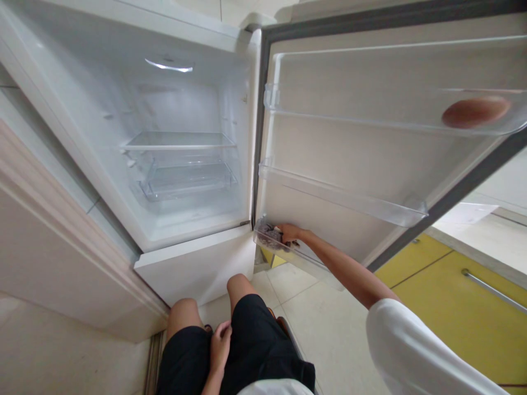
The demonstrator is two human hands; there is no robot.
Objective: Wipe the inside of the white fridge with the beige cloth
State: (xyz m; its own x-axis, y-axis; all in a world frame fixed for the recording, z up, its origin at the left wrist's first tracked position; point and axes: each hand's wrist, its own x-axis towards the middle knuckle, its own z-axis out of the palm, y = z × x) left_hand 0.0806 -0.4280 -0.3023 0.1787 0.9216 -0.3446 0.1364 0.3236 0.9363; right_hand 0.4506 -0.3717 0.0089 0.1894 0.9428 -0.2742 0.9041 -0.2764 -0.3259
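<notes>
An open fridge stands in front of me, its door (370, 148) swung out to the right. My right hand (289, 232) reaches into the lowest clear door bin (300, 257) and is closed on a greyish cloth (269, 235) pressed against the bin's left end. My left hand (220, 345) rests on my thigh over the black shorts, fingers loosely curled, holding nothing that I can see. I am crouched low in front of the fridge.
A brown egg (475, 111) lies in the top door bin. A middle door bin (346, 200) is below it. Inside the fridge are a glass shelf (179, 141) and a clear drawer (187, 181). Yellow cabinet fronts (461, 296) stand at the right, a beige panel at the left.
</notes>
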